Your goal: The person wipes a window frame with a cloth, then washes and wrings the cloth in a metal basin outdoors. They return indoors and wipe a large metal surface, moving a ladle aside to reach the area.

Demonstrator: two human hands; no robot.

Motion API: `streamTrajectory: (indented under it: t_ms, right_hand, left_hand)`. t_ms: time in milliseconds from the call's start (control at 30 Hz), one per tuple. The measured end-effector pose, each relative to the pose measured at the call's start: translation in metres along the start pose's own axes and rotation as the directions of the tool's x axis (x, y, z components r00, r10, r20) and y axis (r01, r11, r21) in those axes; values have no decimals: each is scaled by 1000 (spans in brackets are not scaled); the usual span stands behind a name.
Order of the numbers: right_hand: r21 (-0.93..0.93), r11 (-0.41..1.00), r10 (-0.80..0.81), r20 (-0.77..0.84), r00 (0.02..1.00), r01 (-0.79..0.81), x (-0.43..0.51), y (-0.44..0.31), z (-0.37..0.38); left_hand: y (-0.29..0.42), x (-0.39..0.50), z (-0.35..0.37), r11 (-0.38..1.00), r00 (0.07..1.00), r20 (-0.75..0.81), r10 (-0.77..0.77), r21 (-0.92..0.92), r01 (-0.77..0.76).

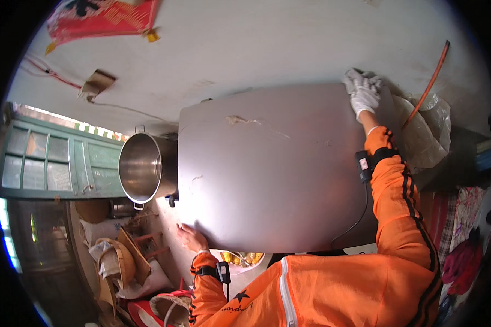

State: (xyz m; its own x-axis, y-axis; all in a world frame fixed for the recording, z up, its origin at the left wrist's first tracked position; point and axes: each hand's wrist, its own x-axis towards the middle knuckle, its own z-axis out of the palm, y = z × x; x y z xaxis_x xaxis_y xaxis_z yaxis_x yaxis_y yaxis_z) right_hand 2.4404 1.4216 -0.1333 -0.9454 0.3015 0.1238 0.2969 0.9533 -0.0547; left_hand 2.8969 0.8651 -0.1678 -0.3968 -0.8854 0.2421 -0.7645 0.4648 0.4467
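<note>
A wide, smooth grey-purple panel [270, 171], like the top of a large appliance, lies before me with light marks and a smear on it. My right hand [366, 96], in a white glove, presses a grey cloth [354, 77] at the panel's far right corner, by the wall. My left hand [192, 238] is bare and rests at the near left corner, its fingers apart over the edge; nothing shows in it.
Left of the panel stands a big steel pot [141, 167], close to a green door [94, 163]. Plastic sheeting [429, 131] and an orange-red rod [427, 83] are at the right. Baskets [125, 261] and a bowl of yellow corn [241, 259] sit lower down.
</note>
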Motion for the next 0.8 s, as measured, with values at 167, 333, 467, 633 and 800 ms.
streamTrajectory:
  t_ms: [167, 333, 467, 633, 800]
  right_hand:
    - [-142, 956, -272, -109, 956, 256, -71, -156, 3]
    - [37, 826, -553, -140, 821, 563, -165, -276, -20]
    - [329, 567, -796, -15, 605, 755, -221, -265, -30]
    - [191, 605, -716, -293, 633, 773, -237, -131, -32]
    - [246, 859, -419, -163, 893, 448, -215, 94, -58]
  left_hand:
    - [3, -1, 4, 998, 1000, -14, 15, 61, -15]
    - [3, 0, 6, 994, 998, -39, 56, 98, -52]
    - [1, -2, 6, 995, 998, 1, 60, 80, -60]
    - [1, -1, 7, 999, 998, 56, 38, 30, -39]
    - [-1, -1, 8, 1000, 996, 91, 18, -15, -17]
